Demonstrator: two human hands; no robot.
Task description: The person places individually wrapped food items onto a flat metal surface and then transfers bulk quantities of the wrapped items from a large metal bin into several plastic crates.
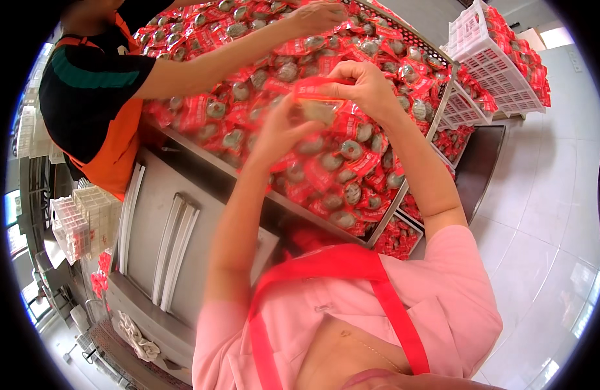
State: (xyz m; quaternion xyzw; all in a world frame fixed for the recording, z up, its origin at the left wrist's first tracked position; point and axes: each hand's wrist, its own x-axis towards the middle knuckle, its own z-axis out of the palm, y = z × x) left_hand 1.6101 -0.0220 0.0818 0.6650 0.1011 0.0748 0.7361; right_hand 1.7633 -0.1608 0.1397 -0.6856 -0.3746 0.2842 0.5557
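Both my hands hold one red and clear plastic packet with a greenish-grey egg-like item inside, raised over a heap of similar packets. My left hand is at the packet's left side, thumb and fingers around its lower part, somewhat blurred. Fingers and thumb of my right hand pinch the packet's red top edge. Below lies the heap of packets in a large metal-rimmed bin. Whether the packet is sealed cannot be told.
A co-worker in an orange apron reaches over the heap from the left. White plastic crates of packets are stacked at the right. Left of me stands a metal cabinet or table, with pale crates beyond it.
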